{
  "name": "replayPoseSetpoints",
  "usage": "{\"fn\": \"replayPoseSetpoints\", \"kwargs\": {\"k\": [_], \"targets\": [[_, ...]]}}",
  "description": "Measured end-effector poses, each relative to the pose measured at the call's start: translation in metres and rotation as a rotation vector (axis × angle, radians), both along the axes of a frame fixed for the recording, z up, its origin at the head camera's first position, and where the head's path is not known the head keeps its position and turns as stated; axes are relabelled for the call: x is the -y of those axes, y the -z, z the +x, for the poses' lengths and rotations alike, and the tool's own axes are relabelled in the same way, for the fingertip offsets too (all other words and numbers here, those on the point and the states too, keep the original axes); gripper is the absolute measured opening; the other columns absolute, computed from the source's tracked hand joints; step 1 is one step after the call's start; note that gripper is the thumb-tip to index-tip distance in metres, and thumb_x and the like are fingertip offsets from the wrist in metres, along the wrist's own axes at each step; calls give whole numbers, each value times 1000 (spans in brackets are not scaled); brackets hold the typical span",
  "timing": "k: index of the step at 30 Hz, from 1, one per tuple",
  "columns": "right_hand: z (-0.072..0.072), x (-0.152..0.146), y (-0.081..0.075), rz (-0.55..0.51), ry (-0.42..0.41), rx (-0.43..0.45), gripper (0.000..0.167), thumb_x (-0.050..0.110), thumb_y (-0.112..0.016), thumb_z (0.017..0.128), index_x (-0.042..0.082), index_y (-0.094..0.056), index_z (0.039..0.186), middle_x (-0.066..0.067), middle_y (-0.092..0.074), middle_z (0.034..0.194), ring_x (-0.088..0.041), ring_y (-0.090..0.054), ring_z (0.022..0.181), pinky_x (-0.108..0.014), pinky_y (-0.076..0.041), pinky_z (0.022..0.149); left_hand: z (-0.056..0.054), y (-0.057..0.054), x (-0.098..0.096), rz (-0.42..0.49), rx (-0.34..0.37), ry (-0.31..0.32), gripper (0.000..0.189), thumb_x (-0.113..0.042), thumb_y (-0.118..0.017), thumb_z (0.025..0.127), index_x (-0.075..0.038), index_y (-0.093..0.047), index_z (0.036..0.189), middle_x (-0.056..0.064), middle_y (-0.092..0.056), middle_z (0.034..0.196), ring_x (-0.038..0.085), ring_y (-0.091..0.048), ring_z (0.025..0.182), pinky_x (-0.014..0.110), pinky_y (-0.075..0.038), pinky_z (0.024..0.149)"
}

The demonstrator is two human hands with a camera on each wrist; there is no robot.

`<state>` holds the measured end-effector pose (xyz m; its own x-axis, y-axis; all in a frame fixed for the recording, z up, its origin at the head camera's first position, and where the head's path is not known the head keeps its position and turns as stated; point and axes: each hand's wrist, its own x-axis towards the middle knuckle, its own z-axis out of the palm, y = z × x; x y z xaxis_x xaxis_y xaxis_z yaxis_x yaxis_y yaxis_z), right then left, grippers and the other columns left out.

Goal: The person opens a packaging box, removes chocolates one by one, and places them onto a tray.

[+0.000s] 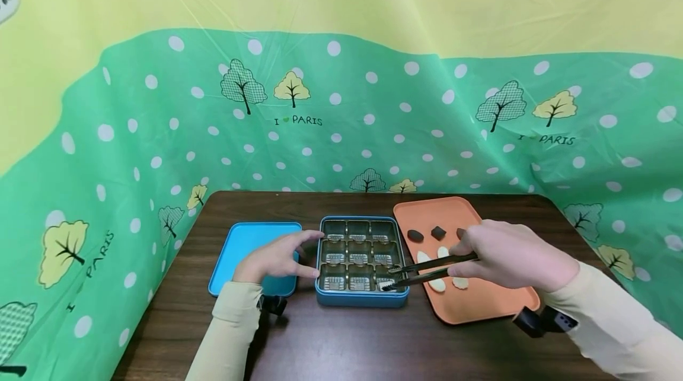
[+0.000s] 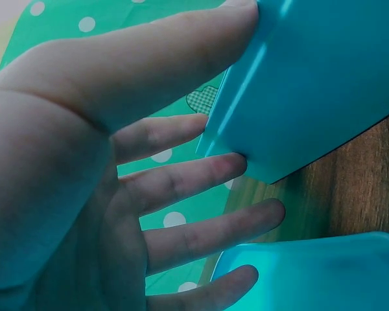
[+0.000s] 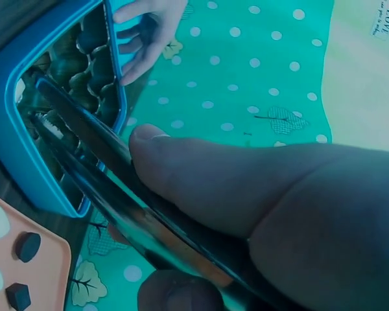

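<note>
My right hand (image 1: 512,253) grips black tongs (image 1: 437,265), which reach left over the rim of a blue tin (image 1: 360,299). The tongs' tips stand apart inside the front right compartment. Something whitish (image 3: 19,89) shows close to them in the right wrist view. A dark plastic insert (image 1: 358,258) divides the tin into several square compartments. At the tin's left side is my left hand (image 1: 269,258), thumb and fingertips against the wall, fingers mostly straight in the left wrist view (image 2: 194,175).
Right of the tin lies an orange tray (image 1: 480,304) bearing dark pieces (image 1: 415,236) and white pieces (image 1: 437,284). A blue lid (image 1: 242,247) rests on the brown table (image 1: 341,339) to the left. Behind hangs a green and yellow printed cloth (image 1: 341,114).
</note>
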<state>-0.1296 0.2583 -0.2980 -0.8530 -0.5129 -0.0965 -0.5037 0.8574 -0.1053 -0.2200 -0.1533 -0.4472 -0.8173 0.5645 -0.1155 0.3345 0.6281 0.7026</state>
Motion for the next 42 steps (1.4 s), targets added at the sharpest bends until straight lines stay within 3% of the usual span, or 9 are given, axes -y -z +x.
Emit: {"fn": "replayPoseSetpoints", "kwargs": {"k": [5, 14, 23, 29, 34, 42], "targets": [[-4, 10, -1, 24, -23, 7, 35, 48, -79, 91, 45, -59, 63, 17, -46, 68, -3, -38, 56, -28, -30, 47, 0, 2, 1, -2, -8, 11, 86, -36, -88, 88, -13, -45, 159, 9, -49, 159, 34, -63, 121, 56, -50, 105], [-7, 26, -2, 41, -17, 58, 36, 40, -84, 89, 39, -61, 62, 17, -48, 57, -4, -41, 52, -28, -34, 47, 0, 2, -1, -3, 4, -1, 86, -38, -88, 87, -17, -46, 158, 6, -48, 160, 35, -60, 126, 57, -48, 108], [-6, 38, -2, 126, 13, 32, 24, 43, -85, 88, 35, -69, 72, 16, -53, 67, -6, -46, 59, -34, -40, 50, 1, 2, -1, -14, 1, -3, 85, -36, -88, 87, -16, -46, 158, 7, -49, 160, 33, -63, 122, 57, -50, 106], [-4, 42, 2, 125, 27, 11, 30, 42, -86, 86, 35, -64, 68, 14, -50, 63, -7, -45, 58, -34, -38, 48, 0, 1, 0, -9, -1, 2, 86, -35, -88, 87, -13, -46, 158, 8, -49, 159, 33, -64, 119, 57, -51, 104], [-3, 42, 5, 119, 5, -24, 31, 42, -86, 86, 36, -63, 67, 15, -48, 62, -5, -45, 57, -33, -39, 48, 0, 1, 1, -8, 2, 7, 86, -36, -88, 88, -13, -45, 159, 8, -49, 159, 32, -64, 119, 56, -51, 104], [-3, 43, 8, 73, -38, -39, 46, 36, -86, 88, 37, -54, 55, 18, -45, 53, -3, -42, 50, -29, -36, 46, -1, 0, 1, -2, 4, -5, 85, -35, -88, 87, -15, -46, 158, 8, -50, 158, 30, -65, 117, 54, -52, 102]]}}
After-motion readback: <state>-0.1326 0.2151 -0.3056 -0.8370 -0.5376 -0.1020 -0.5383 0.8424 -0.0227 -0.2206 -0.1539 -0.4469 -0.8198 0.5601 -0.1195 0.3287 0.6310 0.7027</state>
